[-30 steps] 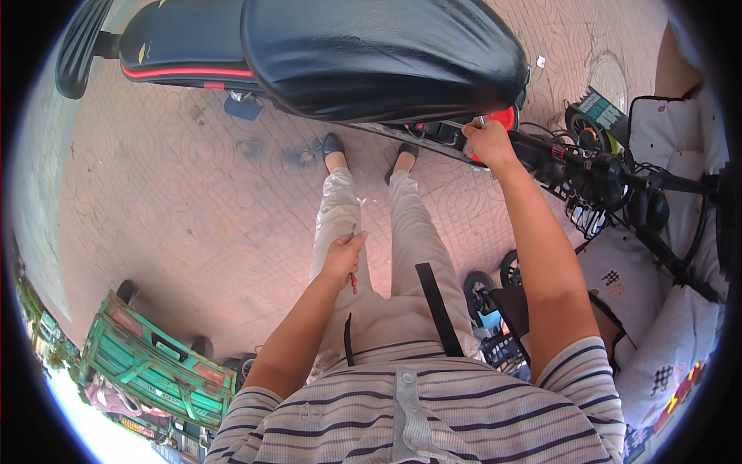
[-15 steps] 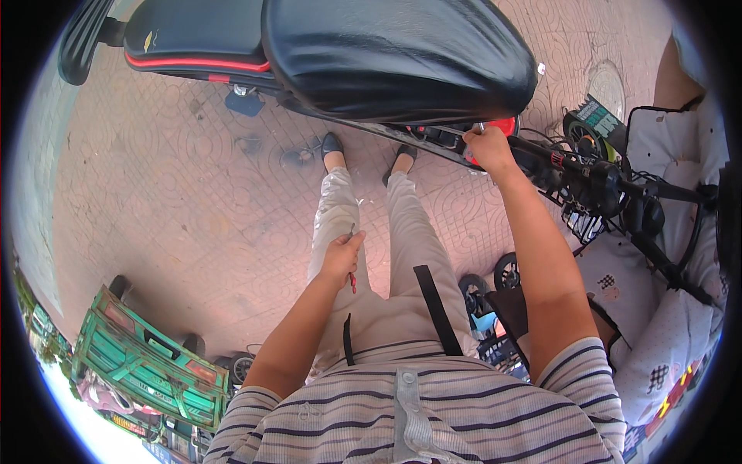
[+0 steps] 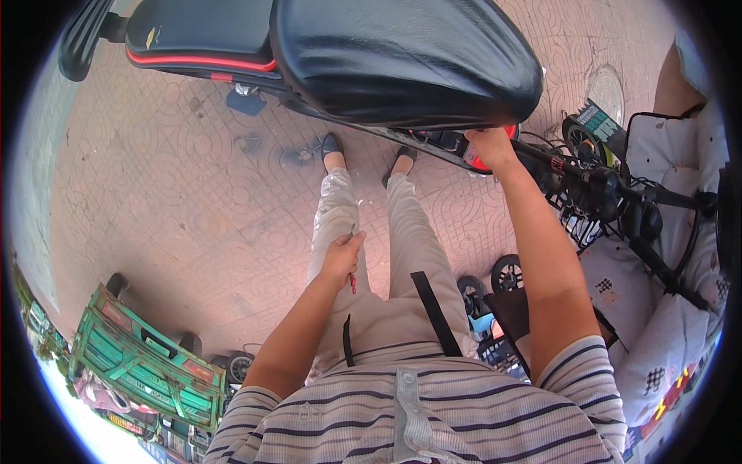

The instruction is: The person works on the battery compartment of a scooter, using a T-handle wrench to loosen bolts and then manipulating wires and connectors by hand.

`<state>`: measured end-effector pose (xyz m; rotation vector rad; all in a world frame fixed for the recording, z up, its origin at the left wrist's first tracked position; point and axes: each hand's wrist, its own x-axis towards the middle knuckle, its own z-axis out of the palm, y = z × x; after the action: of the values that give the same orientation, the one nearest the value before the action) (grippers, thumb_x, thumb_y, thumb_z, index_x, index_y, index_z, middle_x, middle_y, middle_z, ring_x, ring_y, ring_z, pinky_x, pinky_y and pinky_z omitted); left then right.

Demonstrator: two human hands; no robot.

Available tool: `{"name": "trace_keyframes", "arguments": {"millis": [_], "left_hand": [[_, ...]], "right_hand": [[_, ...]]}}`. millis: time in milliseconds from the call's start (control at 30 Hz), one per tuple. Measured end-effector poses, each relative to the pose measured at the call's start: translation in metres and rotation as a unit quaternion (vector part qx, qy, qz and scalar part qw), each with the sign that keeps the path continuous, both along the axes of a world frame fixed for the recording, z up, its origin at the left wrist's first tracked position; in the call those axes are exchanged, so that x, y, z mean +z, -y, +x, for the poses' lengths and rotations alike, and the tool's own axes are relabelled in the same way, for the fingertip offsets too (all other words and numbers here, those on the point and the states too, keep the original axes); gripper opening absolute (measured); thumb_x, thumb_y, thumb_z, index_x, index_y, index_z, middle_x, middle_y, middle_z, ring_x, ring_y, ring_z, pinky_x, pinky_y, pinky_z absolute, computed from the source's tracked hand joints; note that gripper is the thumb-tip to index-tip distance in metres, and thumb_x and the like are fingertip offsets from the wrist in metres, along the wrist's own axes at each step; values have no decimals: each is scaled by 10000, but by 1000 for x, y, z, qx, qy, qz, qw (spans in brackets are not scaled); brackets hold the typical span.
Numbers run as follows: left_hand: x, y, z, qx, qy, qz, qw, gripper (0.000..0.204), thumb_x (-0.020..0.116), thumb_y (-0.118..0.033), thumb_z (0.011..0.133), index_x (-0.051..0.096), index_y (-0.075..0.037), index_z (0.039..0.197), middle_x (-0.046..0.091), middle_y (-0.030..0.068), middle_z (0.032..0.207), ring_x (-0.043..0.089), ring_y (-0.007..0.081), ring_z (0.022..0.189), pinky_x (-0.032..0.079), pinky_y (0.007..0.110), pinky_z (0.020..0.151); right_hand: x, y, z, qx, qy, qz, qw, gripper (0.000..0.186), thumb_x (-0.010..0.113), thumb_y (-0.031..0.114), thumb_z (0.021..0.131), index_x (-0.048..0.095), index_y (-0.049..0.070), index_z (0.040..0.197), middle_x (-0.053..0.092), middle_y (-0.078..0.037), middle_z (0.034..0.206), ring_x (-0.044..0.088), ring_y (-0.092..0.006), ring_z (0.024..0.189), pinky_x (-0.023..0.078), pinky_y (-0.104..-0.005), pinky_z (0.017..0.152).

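Black seat [image 3: 406, 66] lies far, stretching left-to-right, nearer the right hand [image 3: 491, 147], whose grip is unclear. Left hand [image 3: 341, 257] clutches a red-ended object [image 3: 353, 284].

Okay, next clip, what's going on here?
The person's right hand is at the lower edge of a scooter's black seat, beside a red part; whether it grips anything is hidden. The left hand holds a slim object with a red end, in front of the trousers.
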<state>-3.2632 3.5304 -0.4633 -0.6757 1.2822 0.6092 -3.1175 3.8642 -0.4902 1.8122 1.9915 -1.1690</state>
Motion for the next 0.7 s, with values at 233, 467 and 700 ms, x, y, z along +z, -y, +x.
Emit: {"name": "trace_keyframes", "arguments": {"millis": [233,467,700], "left_hand": [[-12,-28,7,-139,-73,87,984,309,689,-327,921,548,-106,758,442,-59,598,366,66,451,278,256,421],[-13,-174,5,-188,-493,398,751,229,635,-246,930,681,-32,996,667,182,924,635,386,822,493,442,742],[-10,-250,14,-374,-569,451,577,226,561,-226,949,679,-57,1041,678,173,937,639,393,911,494,467,817]], "right_hand": [[9,3,-16,-171,53,-149,972,147,598,116,822,663,11,900,598,-107,658,560,-230,508,405,-362,412],[-7,3,-3,114,49,9,992,198,544,53,790,689,-34,892,659,-297,912,654,-444,917,524,-457,795],[-24,-2,14,135,-2,4,991,240,572,104,838,699,30,1028,670,-270,1018,644,-426,998,529,-449,856]]}}
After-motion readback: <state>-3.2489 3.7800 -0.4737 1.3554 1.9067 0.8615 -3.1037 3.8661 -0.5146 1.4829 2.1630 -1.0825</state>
